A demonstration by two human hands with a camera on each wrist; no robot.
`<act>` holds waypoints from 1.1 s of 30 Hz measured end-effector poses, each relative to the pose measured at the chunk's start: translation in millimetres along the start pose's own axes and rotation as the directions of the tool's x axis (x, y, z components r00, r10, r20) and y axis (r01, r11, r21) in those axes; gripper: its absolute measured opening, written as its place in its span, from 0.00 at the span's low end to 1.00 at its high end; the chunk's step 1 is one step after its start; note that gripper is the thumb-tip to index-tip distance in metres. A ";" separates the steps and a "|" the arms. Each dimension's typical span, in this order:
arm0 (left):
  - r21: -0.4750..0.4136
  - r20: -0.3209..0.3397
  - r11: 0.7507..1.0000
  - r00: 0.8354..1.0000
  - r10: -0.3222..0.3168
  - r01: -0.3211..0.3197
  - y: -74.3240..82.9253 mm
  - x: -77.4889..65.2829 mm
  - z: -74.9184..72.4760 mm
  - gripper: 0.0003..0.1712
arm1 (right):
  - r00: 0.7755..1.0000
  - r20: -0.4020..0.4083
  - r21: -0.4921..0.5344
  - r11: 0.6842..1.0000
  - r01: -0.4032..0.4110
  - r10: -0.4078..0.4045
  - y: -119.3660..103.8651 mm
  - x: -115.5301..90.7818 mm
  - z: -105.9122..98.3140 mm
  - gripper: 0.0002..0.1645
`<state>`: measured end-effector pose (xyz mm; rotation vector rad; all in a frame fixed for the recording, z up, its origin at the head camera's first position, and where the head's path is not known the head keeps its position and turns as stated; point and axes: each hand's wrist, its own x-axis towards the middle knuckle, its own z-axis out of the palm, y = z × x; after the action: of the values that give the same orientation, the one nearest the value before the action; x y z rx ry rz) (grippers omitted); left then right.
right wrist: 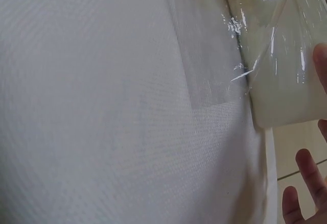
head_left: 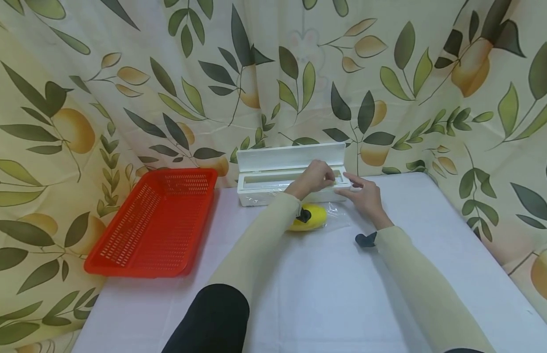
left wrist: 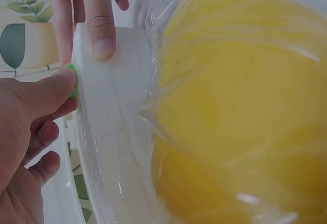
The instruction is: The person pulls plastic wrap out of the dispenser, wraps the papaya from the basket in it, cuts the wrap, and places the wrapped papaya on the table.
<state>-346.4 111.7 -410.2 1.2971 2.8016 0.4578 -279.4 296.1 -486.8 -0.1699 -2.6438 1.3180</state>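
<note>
A long white cling film dispenser (head_left: 291, 158) stands at the back of the table, its lid raised. My left hand (head_left: 312, 177) is over its right part; in the left wrist view, thumb and forefinger pinch a small green slider (left wrist: 73, 81) on the box edge. At the right end, my right hand (head_left: 366, 198) grips the box, with the thumb on its front and other fingers at the rim. Clear film (right wrist: 209, 55) hangs down the front onto the table. In front lies a yellow rounded thing (head_left: 316, 216) under clear film, partly hidden by the left wrist camera.
A red perforated plastic basket (head_left: 195, 230) stands left of the dispenser. A white cloth (head_left: 326, 294) covers the table. Behind hangs a curtain (head_left: 167, 73) with a leaf and fruit print, close to the raised lid.
</note>
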 end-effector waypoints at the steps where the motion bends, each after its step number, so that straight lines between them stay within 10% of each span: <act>1: 0.000 0.002 1.000 1.000 0.004 -0.004 -0.5 -0.6 -0.6 0.08 | 1.000 0.000 0.001 1.000 0.000 0.000 0.3 0.2 -0.2 0.46; 33: -0.070 -0.050 0.993 0.993 -0.103 0.099 -59.1 -73.2 -22.5 0.05 | 0.999 0.027 0.024 0.999 0.022 -0.023 0.8 -0.7 -1.0 0.48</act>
<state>-345.6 15.1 -412.3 1.1414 2.8512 0.5858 -278.5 297.2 -486.9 -0.1195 -2.6432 1.3527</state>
